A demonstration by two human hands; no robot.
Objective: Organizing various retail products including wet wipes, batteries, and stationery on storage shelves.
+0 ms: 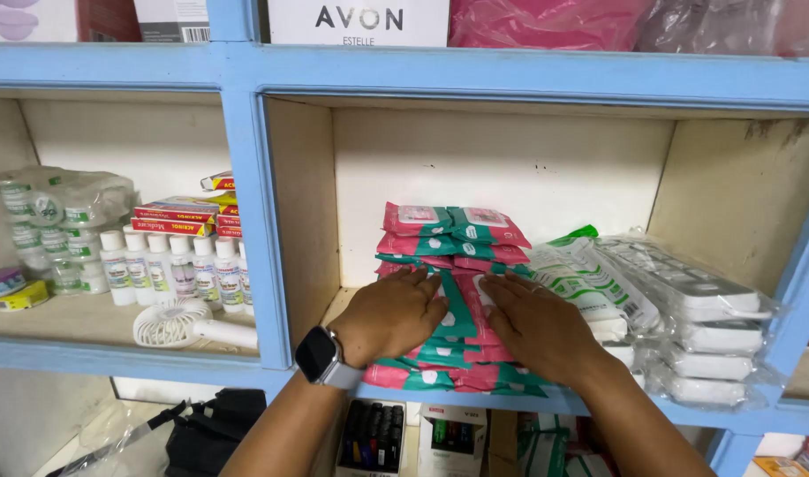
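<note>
Two hands, the left hand (393,311) and right hand (534,323), are lying flat and unclenched on two stacks of pink-green wipe packs (453,340) in a blue shelf (528,81).

A row of small white plastic bottles (170,269) stands in the left compartment of the pale blue wooden shelf (245,177), behind a white handheld fan (188,325) lying flat. Red flat boxes (179,215) are stacked behind. Clear-wrapped white packs (705,327) fill the right side.

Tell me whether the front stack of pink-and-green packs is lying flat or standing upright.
Lying flat: front stack of packs lies under both palms, left hand and right hand.
</note>
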